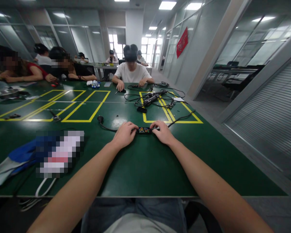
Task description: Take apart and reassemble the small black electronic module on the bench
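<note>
A small black device (144, 130) with coloured marks on its top lies flat on the green table (140, 168), a black cable running off each end. My left hand (124, 133) grips its left end with curled fingers. My right hand (163, 131) pinches its right end the same way. The left cable runs to a round black plug (100, 119). The right cable (181, 117) trails away toward the table's right edge.
A tangle of black cables and connectors (152, 98) lies inside yellow taped boxes (87, 106) further back. A blue and white bag (24, 158) with cords sits at my left. A person in white (132, 72) works opposite; others sit at far left. The table's right edge borders an aisle.
</note>
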Tool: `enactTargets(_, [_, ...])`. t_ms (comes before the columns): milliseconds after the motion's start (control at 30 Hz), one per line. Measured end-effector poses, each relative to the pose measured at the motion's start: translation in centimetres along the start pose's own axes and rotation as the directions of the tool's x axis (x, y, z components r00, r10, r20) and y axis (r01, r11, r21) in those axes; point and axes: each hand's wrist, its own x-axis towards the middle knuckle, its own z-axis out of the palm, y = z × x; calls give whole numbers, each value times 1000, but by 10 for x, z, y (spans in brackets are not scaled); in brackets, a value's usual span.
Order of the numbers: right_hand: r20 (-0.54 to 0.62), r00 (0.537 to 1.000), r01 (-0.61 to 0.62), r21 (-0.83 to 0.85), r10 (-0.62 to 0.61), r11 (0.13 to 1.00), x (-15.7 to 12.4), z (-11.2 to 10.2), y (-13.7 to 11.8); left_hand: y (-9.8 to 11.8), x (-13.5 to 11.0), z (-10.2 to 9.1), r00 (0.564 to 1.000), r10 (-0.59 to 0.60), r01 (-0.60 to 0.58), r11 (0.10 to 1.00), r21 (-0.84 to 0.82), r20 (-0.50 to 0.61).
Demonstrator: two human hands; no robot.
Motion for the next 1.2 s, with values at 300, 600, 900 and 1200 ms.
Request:
enactTargets(300, [-32, 999, -22, -51, 20, 998, 1, 3, 0, -1, 1, 0, 1000, -4, 5, 1000, 29, -21])
enactTargets(600, [-30, 996, -85, -29, 84, 996, 1, 3, -5, 2, 0, 0, 998, -59, 57, 996, -64, -31])
enactTargets(900, [11, 996, -88, 70, 88, 994, 2, -1, -4, 3, 3, 0, 999, -5, 4, 1000, -9, -40])
enactTargets(1200, [80, 995, -65, 137, 54, 988, 4, -9, -1, 3, 2, 0, 999, -15, 13, 1000, -24, -45])
